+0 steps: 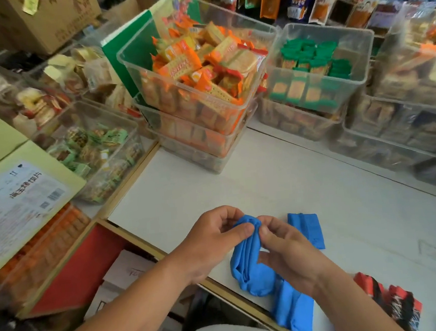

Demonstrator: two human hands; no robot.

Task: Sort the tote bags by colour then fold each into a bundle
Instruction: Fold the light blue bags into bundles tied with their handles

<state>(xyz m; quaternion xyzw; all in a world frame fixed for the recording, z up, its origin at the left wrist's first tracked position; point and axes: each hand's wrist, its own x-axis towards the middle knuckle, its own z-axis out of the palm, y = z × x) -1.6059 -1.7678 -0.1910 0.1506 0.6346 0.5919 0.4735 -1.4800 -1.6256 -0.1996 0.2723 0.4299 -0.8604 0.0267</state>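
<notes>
Left grip (pixel 210 244) and right grip (pixel 294 258) both pinch the top of a part-folded blue tote bag (pixel 248 267) at the near edge of the white counter (pixel 265 182); folded blue bundle (pixel 306 230) just right; red-black bag (pixel 394 300) farther right.

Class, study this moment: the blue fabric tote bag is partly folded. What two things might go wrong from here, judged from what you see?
1. The left hand and right hand only pinch the top of the blue fabric tote bag; its loose roll might spring open.
2. Its unfolded tail lies at the white counter's front edge and might slide off, pulling the fold apart.
</notes>
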